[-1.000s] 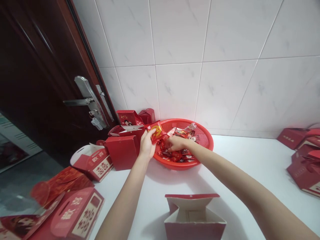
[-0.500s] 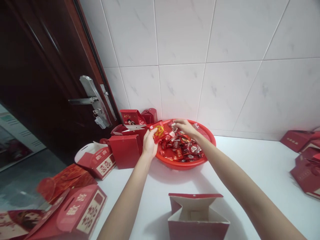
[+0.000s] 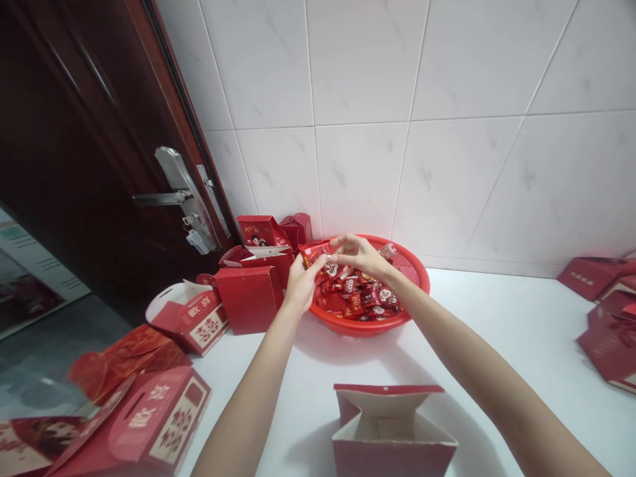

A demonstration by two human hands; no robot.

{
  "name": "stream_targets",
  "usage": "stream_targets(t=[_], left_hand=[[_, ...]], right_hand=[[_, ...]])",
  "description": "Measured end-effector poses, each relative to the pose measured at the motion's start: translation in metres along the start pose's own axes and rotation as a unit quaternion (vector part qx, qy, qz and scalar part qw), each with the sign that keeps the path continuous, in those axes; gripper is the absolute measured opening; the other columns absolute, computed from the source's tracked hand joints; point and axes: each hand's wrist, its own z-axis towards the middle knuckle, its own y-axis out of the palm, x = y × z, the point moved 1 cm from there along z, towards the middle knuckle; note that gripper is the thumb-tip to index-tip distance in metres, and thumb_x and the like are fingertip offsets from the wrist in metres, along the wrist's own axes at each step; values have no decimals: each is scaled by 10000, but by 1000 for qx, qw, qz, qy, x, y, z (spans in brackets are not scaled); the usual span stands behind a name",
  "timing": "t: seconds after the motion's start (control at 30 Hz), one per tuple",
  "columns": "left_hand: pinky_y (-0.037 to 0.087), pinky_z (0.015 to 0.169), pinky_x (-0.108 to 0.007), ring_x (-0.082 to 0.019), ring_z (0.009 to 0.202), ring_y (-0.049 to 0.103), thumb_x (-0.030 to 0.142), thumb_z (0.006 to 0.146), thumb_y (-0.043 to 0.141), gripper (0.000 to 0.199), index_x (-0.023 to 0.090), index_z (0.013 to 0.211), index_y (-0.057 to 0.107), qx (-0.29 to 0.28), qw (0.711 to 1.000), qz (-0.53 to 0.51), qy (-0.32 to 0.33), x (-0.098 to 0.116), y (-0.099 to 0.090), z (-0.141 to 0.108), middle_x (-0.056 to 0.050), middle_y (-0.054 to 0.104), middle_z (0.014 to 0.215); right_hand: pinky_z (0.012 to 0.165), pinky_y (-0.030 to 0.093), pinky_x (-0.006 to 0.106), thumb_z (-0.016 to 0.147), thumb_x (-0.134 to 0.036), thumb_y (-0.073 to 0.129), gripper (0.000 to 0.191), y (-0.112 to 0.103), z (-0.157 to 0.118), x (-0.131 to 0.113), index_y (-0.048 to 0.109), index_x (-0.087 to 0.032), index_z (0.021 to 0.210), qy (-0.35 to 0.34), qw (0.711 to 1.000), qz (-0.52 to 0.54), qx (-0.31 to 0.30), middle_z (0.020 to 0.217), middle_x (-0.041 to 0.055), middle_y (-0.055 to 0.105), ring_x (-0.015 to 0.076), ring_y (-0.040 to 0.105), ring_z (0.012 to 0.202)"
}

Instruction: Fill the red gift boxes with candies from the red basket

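My left hand [image 3: 301, 283] is closed around red wrapped candies [image 3: 314, 252] over the left side of a red plastic basket [image 3: 370, 328]. Beside it, my right hand [image 3: 362, 256] has its thumb and fingers bent in a pinch at a small red wrapped candy [image 3: 332, 268], close to the left thumb. Part of what lies between the two hands is hidden by the fingers. Several more wrapped candies [image 3: 365, 295] lie in the basket below. Nearer to me, a red paper box [image 3: 395, 457] stands upright with its top open and its pale inside showing.
Red gift boxes [image 3: 251, 301] stand left of the basket, and others [image 3: 169, 417] line the table's left side. More red boxes [image 3: 613, 331] sit at the right edge. A tiled wall [image 3: 362, 165] rises behind the white table [image 3: 477, 311]; a dark door [image 3: 99, 132] is at left.
My right hand has moved left from over the basket to meet my left hand. The candies in my left hand have turned a little. The boxes and basket have stayed put.
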Motion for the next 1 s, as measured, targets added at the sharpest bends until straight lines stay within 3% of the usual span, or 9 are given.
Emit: stream_targets(t=[0.07, 0.13, 0.27, 0.33, 0.47, 0.53, 0.63, 0.83, 1.0], left_hand=[[542, 864, -373, -216, 836, 727, 227, 616, 885, 386, 168, 943, 689, 6, 1000, -3, 3, -1, -1, 1, -39, 758, 862], [543, 853, -351, -190, 808, 718, 228, 611, 888, 372, 164, 920, 691, 13, 1000, -7, 7, -2, -3, 3, -32, 756, 860], [542, 848, -330, -174, 806, 707, 234, 595, 893, 367, 161, 899, 700, 17, 1000, -9, 13, -3, -3, 4, -34, 760, 880], [541, 844, -325, -176, 809, 706, 237, 594, 892, 362, 162, 894, 705, 17, 1000, -5, 16, -3, -3, 4, -33, 758, 875], [539, 838, -323, -180, 814, 705, 246, 594, 893, 365, 161, 896, 707, 16, 1000, -2, 20, -2, -2, 2, -33, 758, 874], [539, 848, -330, -182, 825, 706, 254, 587, 898, 385, 158, 905, 704, 15, 1000, 0, 17, -1, -2, 2, -35, 758, 883], [539, 867, -346, -183, 827, 707, 270, 564, 909, 425, 158, 916, 698, 17, 1000, 2, 11, 0, -1, 1, -31, 759, 883], [538, 882, -370, -207, 851, 715, 282, 541, 912, 435, 167, 899, 693, 14, 1000, 7, 17, -1, 0, 3, -24, 759, 854], [537, 879, -378, -222, 872, 717, 288, 531, 914, 438, 166, 887, 690, 13, 1000, 7, 16, 0, 0, 3, -33, 759, 860]], right_hand=[[693, 540, 285, 867, -515, 641, 400, -16, -1, -2, 569, -174, 1063, 28, 996, -87, -11, 889, 43, 671, 145, 638, 735], [753, 535, 306, 891, -485, 599, 340, -37, -4, 0, 595, -170, 1019, 93, 969, -227, -38, 959, 72, 680, 170, 650, 814], [745, 513, 367, 521, -324, 905, 369, -72, -18, 12, 659, -187, 760, 204, 905, -361, -99, 801, 56, 653, 283, 643, 863], [722, 502, 357, 479, -238, 912, 355, -73, -24, 21, 646, -195, 709, 228, 884, -391, -118, 737, 42, 631, 291, 643, 838], [644, 481, 289, 687, -179, 779, 176, -51, -28, 30, 604, -190, 684, 207, 888, -386, -136, 652, 12, 625, 217, 642, 709], [620, 492, 262, 825, -210, 665, 45, -41, -25, 29, 636, -184, 802, 191, 901, -365, -137, 708, 13, 679, 183, 658, 678], [629, 514, 241, 931, -227, 525, 158, -41, -22, 25, 645, -175, 1020, 172, 913, -355, -106, 841, 36, 738, 159, 691, 704], [672, 477, 242, 818, -150, 623, 97, -65, -23, 34, 692, -151, 750, 183, 881, -430, -73, 729, 46, 712, 182, 664, 736], [614, 451, 248, 665, -18, 656, 172, -68, -29, 40, 734, -171, 674, 231, 839, -464, -165, 659, 24, 695, 180, 633, 650]])
